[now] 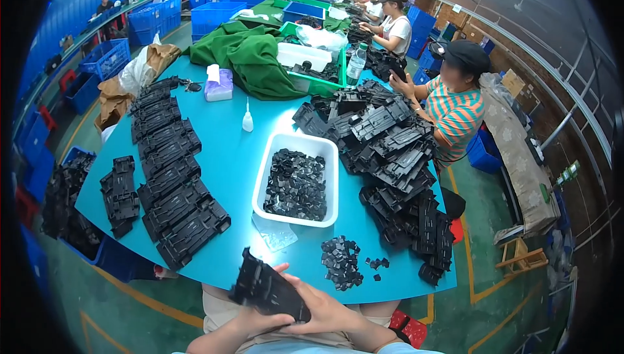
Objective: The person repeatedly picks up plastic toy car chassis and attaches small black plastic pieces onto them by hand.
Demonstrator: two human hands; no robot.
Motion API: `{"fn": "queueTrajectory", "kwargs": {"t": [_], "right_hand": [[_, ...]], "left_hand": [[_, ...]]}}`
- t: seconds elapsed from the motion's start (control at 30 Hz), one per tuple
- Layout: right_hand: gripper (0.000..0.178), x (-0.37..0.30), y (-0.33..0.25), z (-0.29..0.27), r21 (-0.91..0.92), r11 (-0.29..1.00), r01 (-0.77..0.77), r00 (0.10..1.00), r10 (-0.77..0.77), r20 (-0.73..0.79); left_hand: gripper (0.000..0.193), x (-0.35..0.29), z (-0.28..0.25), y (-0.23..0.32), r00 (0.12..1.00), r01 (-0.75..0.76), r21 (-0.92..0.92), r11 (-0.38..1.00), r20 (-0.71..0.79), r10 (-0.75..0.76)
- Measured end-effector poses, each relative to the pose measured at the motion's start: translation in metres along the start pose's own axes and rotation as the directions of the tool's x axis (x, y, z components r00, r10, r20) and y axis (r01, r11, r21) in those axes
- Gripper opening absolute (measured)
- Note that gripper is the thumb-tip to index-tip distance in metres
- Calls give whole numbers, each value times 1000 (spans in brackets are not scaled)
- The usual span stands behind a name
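A long black moulded plastic part (pixel 270 289) is held tilted over the table's near edge, close to my body. My left hand (pixel 253 321) grips its lower end with the thumb on top. My right hand (pixel 318 302) wraps its right side, fingers partly hidden behind it. Just right of my hands, a loose pile of small black square pieces (pixel 341 262) lies on the blue table. Beyond stands a white tray (pixel 259 204) filled with similar small pieces (pixel 294 182), and a clear plastic bag (pixel 276 234) lies at its near edge.
A row of overlapping black parts (pixel 172 172) runs along the left, with a smaller stack (pixel 120 195) beside it. A high heap of them (pixel 383 133) fills the right. Behind are a small white bottle (pixel 247 119), a tissue pack (pixel 219 86) and green cloth (pixel 240 58). A co-worker (pixel 455 101) sits at right.
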State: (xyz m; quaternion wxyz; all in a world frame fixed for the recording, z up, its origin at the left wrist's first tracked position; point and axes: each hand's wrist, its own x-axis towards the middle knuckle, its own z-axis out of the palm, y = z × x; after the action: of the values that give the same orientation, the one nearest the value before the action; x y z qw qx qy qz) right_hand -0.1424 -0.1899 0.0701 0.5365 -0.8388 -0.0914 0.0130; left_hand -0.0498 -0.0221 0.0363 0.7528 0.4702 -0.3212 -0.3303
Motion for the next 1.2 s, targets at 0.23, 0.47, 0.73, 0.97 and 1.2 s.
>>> {"fn": "queueTrajectory", "kwargs": {"t": [0.23, 0.47, 0.73, 0.97, 1.2], "right_hand": [[102, 1, -1, -9, 49, 999, 18, 996, -13, -89], [55, -27, 15, -33, 317, 948, -19, 989, 64, -133], [33, -57, 55, -56, 595, 738, 319, 837, 75, -542], [31, -51, 66, -61, 608, 724, 326, 826, 95, -556], [29, -43, 64, -60, 624, 728, 285, 868, 81, -491]], "left_hand": [[99, -1, -27, 7, 964, -137, -329, 934, -263, 49], [98, -11, -54, -8, 998, 18, -745, 667, 51, 30], [101, 1, -68, -37, 992, 19, -844, 536, 84, 98], [98, 7, -73, -37, 991, -4, -869, 495, 62, 116], [96, 9, -71, -38, 999, -8, -871, 492, 13, 38]]}}
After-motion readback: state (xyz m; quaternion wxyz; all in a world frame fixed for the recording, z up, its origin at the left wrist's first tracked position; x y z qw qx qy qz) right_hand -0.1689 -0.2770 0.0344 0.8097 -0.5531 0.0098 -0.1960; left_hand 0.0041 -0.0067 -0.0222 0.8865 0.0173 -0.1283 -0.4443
